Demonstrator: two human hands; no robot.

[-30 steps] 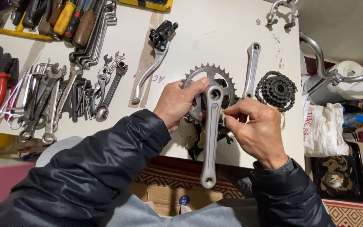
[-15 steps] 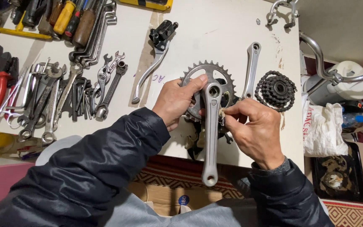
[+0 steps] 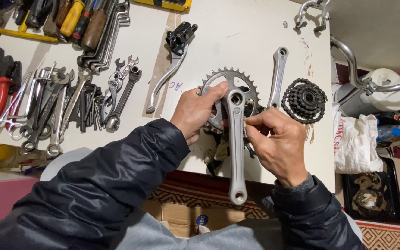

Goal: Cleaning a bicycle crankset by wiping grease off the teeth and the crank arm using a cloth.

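head view: the left hand [image 3: 195,111] is curled around the toothed rim of a silver crankset [image 3: 235,125], thumb pressed on the chainring [image 3: 218,81] near the hub. the right hand [image 3: 278,143] is half closed, its fingertips [image 3: 251,124] pinched against the crank arm's right edge; what they pinch is too small to tell. the crankset sits between both hands, over the near edge of the white table [image 3: 237,32]. its long axis runs almost straight toward the person, chainring end away, pedal eye [image 3: 238,196] nearest. a second loose crank arm [image 3: 277,76] and a black freewheel cluster [image 3: 304,99] lie just beyond the right hand. a brake lever [image 3: 170,69] and spanners [image 3: 65,106] lie beyond and left of the left hand.
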